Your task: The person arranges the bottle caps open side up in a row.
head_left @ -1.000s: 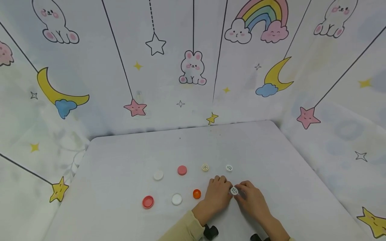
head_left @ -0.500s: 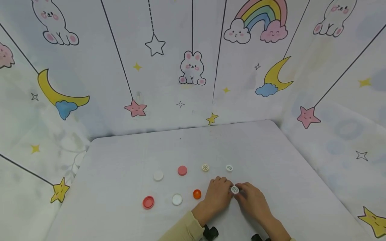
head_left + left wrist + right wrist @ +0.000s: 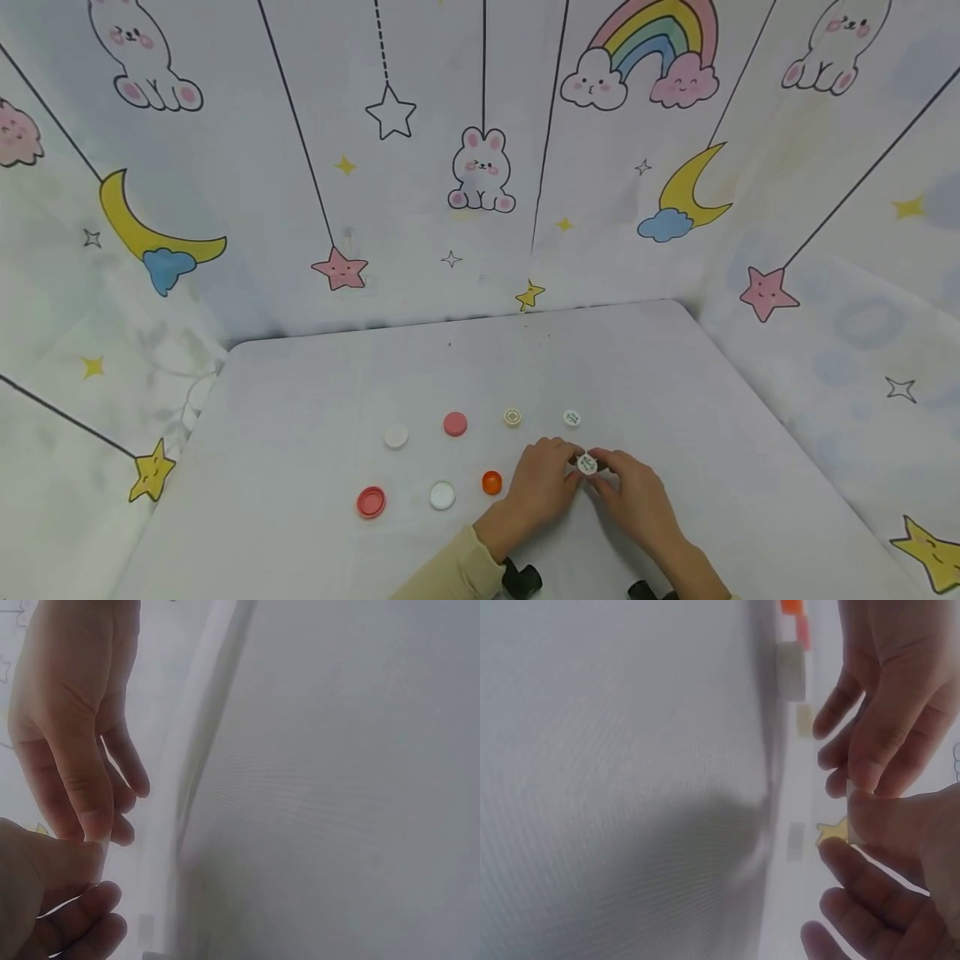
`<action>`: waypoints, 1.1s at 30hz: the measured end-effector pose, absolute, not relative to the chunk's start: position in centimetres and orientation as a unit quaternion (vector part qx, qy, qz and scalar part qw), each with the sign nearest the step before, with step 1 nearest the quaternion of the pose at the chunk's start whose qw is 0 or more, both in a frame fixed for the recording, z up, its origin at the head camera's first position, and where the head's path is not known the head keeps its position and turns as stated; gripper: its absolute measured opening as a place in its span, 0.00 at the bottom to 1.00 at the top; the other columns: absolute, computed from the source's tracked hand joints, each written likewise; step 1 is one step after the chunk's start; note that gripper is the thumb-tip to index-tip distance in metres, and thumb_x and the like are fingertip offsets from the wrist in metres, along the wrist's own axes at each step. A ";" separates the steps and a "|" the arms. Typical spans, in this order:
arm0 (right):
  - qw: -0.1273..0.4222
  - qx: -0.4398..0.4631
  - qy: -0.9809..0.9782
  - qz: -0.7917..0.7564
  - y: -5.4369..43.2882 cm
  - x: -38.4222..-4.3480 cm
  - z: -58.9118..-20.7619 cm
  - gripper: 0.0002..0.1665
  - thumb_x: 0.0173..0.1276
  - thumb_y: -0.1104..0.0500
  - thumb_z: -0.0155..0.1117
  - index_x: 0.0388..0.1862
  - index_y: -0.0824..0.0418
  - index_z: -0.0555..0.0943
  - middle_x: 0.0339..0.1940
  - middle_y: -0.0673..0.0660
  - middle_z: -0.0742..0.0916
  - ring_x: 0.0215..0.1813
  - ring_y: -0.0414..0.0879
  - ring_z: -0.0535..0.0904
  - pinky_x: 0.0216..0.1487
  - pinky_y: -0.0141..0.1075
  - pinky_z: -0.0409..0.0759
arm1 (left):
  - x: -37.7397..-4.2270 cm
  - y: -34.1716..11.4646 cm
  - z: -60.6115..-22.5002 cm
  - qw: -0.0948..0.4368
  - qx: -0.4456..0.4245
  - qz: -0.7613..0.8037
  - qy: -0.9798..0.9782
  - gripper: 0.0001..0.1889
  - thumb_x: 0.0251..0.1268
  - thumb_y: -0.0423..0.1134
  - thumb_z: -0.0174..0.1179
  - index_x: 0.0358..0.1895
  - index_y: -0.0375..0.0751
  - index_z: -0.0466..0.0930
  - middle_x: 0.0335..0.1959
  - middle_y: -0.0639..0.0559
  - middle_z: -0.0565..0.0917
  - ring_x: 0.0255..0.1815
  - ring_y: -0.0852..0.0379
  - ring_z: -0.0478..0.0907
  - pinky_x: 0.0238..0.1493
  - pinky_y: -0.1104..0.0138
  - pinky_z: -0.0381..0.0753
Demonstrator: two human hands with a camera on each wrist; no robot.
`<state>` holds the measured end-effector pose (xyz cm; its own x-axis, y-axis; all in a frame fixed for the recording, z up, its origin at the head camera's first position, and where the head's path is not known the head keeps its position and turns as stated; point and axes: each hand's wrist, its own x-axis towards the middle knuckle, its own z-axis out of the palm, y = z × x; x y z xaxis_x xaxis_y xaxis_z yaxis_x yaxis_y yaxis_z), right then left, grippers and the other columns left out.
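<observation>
A small round white cap [image 3: 587,463] with dark markings on its top is held just above the table, between both hands. My left hand [image 3: 542,479] pinches its left side between thumb and fingers. From the right, my right hand [image 3: 633,493] pinches it too. In the right wrist view a sliver of the cap [image 3: 853,834] shows at the meeting thumbs; most of it is hidden by fingers. A similar white cap with dark markings [image 3: 572,418] lies a little beyond the hands. Left of my left hand lies an orange cap [image 3: 492,482].
On the white table [image 3: 300,400] lie a yellowish cap with a ring pattern [image 3: 512,417], a pink-red disc [image 3: 455,424], a plain white disc [image 3: 396,436], a white rimmed cap [image 3: 442,496] and a red rimmed cap [image 3: 371,502]. A printed cloth wall [image 3: 420,225] stands behind.
The held cap has moved slightly away from the body and a little right, both hands with it. My left thumb now shows against the cap. The other caps have stayed put.
</observation>
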<state>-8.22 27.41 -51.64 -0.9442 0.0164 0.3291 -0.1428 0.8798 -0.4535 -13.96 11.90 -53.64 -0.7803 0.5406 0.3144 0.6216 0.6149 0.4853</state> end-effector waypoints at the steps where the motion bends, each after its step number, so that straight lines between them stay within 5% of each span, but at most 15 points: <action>1: 0.167 0.035 -0.955 0.243 27.4 -8.2 -51.6 0.21 0.53 0.64 0.77 0.48 0.61 0.84 0.36 0.52 0.88 0.42 0.49 0.85 0.42 0.47 0.81 | -14.0 11.9 -53.6 0.069 -0.324 -0.299 -0.895 0.11 0.62 0.43 0.67 0.47 0.51 0.84 0.37 0.63 0.83 0.37 0.65 0.74 0.38 0.73 0.71; 33: 0.204 0.051 -0.944 0.254 27.6 -8.2 -52.1 0.19 0.56 0.63 0.75 0.48 0.63 0.85 0.32 0.47 0.86 0.34 0.39 0.81 0.32 0.35 0.78 | -13.7 11.7 -52.8 0.073 -0.327 -0.287 -0.897 0.13 0.64 0.41 0.64 0.51 0.46 0.85 0.36 0.60 0.84 0.34 0.64 0.74 0.34 0.74 0.69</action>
